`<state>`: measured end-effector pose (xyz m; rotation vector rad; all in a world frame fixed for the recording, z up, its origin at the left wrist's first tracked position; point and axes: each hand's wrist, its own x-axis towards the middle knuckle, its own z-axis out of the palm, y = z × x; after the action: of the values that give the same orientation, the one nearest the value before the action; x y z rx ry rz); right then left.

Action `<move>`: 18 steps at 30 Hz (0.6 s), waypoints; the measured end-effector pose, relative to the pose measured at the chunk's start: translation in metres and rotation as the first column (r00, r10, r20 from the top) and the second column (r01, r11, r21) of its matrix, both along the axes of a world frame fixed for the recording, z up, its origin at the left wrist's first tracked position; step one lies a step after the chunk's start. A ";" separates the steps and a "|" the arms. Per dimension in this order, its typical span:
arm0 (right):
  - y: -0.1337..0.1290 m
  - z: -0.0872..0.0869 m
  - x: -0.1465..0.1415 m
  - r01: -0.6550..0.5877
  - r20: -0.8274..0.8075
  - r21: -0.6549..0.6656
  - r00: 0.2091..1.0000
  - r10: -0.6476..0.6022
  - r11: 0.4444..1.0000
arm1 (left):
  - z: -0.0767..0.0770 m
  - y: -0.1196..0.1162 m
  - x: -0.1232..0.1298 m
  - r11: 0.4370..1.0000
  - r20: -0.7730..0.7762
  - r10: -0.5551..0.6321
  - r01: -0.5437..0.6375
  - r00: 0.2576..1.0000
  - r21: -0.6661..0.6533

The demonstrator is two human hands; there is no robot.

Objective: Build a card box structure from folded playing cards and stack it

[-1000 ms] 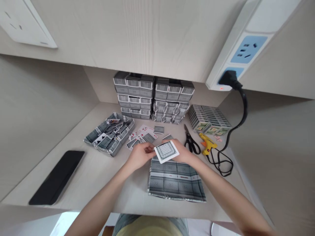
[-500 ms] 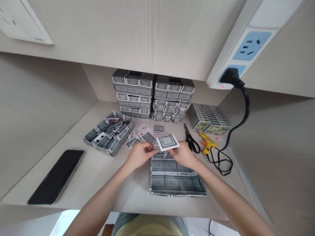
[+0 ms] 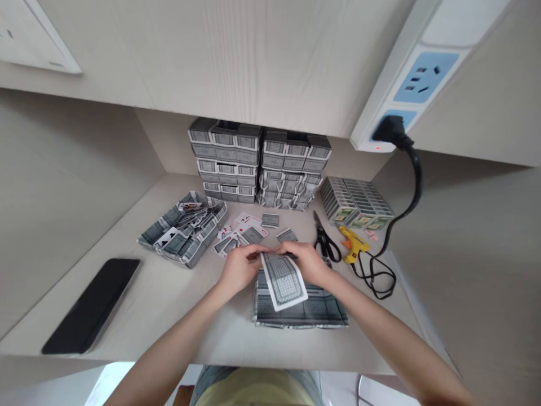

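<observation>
Both hands, left [image 3: 240, 269] and right [image 3: 307, 263], pinch the far end of a patterned card piece [image 3: 285, 285] above a counter [image 3: 177, 316], its near end hanging over a box made of playing cards [image 3: 302, 310]. The grip of each hand is pressed together on the piece, the fingertips of the 2 hands close to each other. Just beyond, loose playing cards [image 3: 244, 232] lie scattered, some face up with red marks, and 2 patterned pieces, 1 farther back [image 3: 270, 220] and 1 nearer the right hand [image 3: 287, 235], rest beside them. To the left, a card-built tray [image 3: 186, 256] holds more cards [image 3: 190, 224], with a black phone [image 3: 91, 307] nearer the edge. At right are black-handled scissors [image 3: 326, 243], a yellow glue gun [image 3: 355, 246] and a row of card packs [image 3: 355, 204]. Against the back wall, card-built boxes stand in 2 stacks, left [image 3: 228, 160] and right [image 3: 291, 169]. Above right, a black plug [image 3: 392, 131] sits in a white power strip [image 3: 426, 73].
</observation>
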<state>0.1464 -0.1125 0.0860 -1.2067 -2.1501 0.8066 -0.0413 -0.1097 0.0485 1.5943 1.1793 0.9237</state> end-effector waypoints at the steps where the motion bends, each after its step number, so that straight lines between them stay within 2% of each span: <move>1: 0.003 0.000 -0.001 -0.030 0.031 0.036 0.999 0.029 0.999 | -0.001 0.001 0.000 1.000 0.003 0.021 -0.021 1.000 -0.002; 4: 0.013 -0.001 -0.003 -0.119 0.137 0.136 0.986 0.100 0.984 | -0.001 0.007 -0.001 0.999 0.052 0.048 -0.046 0.997 -0.021; 7: 0.021 0.000 -0.006 -0.173 0.240 0.203 0.963 0.122 0.964 | 0.002 0.012 -0.003 0.998 0.197 -0.010 0.022 0.980 -0.054; 9: 0.023 0.003 -0.007 -0.195 0.305 0.215 0.944 0.124 0.957 | 0.003 0.014 -0.003 0.994 0.273 -0.031 0.057 0.962 -0.091; 12: 0.017 0.013 -0.006 -0.185 0.353 0.206 0.930 0.103 0.961 | 0.003 0.013 -0.001 0.994 0.291 0.021 0.012 0.957 -0.113; 15: 0.004 0.023 -0.001 -0.056 0.295 0.176 0.956 0.002 0.983 | -0.001 0.010 0.003 0.994 0.269 0.084 -0.062 0.960 -0.087; 18: -0.016 0.027 0.002 0.206 0.201 0.150 0.951 -0.234 0.967 | -0.008 0.005 0.007 0.991 0.265 0.130 -0.118 0.955 -0.062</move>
<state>0.1489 -0.1290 0.1126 -1.4936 -2.1474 0.4518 -0.0346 -0.1047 0.0409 1.3213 1.1081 1.1475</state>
